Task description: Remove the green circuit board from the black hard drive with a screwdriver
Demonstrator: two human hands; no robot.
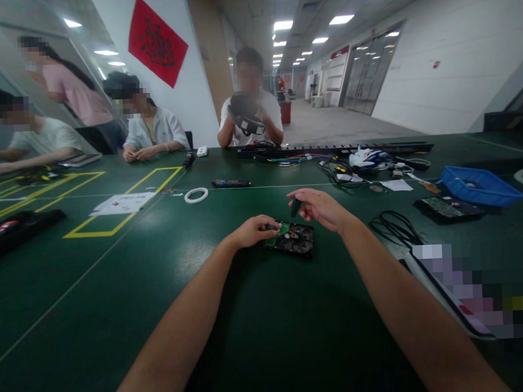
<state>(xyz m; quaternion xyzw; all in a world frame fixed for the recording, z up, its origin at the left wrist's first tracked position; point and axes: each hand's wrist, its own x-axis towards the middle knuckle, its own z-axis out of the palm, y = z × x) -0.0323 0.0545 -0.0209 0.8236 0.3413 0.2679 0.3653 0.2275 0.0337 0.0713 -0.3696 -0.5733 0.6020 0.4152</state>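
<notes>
A hard drive (pixel 303 244) lies on the green table in front of me, with its green circuit board and round spindle area facing up. My left hand (pixel 252 231) grips its left side, fingers resting on the edge by the board. In my right hand (pixel 323 209) is a screwdriver (pixel 295 207) with a dark handle, held almost upright between thumb and fingers. Its thin shaft points down at the circuit board. Whether the tip sits in a screw is too small to tell.
Right of me are a second hard drive (pixel 449 208), a blue basket (pixel 482 185), black cables (pixel 395 227) and a tablet-like device (pixel 452 291). Ahead lie a white tape roll (pixel 196 195) and a dark pen-like tool (pixel 231 183). Several people sit or stand across the table.
</notes>
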